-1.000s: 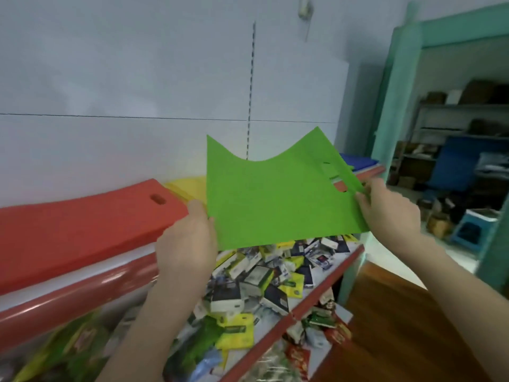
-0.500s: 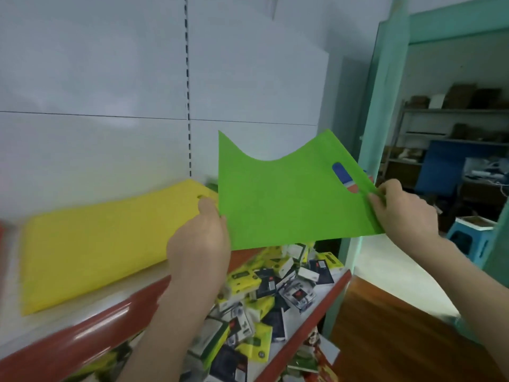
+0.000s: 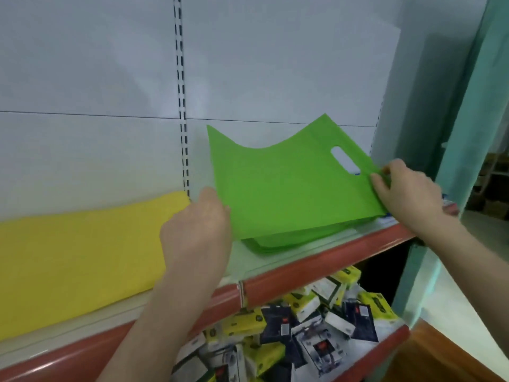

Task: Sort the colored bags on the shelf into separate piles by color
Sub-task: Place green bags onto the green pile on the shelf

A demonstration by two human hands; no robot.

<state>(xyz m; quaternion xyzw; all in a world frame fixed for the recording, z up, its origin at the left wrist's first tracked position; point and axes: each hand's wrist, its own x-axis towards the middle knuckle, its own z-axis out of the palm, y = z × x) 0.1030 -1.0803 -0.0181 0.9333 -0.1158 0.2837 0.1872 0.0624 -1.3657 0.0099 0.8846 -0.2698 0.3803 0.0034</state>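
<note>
Your shelf (image 3: 325,264) carries two sorted colours here. The yellow pile (image 3: 82,257) lies flat along its left stretch, running out of view at the left. The green pile (image 3: 264,248) sits toward its right end, close to the red front edge.

The green bag (image 3: 281,188) is what has moved. Half a second ago you held it up in the air in front of the shelf; now it has come down right over the green pile. Its near edge meets the top of the stack, while its far corners are raised against the back panel and the middle sags between them. So this bag has reached its own colour (a judgement: the placing step is nearly done, the release is not).

Your left hand (image 3: 198,232) is at the bag's left edge, near the yellow pile. It is seen from the back, so the fingers are hidden, but it appears to grip that edge. Your right hand (image 3: 407,191) pinches the right edge between thumb and fingers, just below the handle cut-out (image 3: 344,160).

Next you would probably lower the far side, square it with the stack and let go with both hands.

Small packets (image 3: 316,326) lie jumbled on the lower shelf.
</note>
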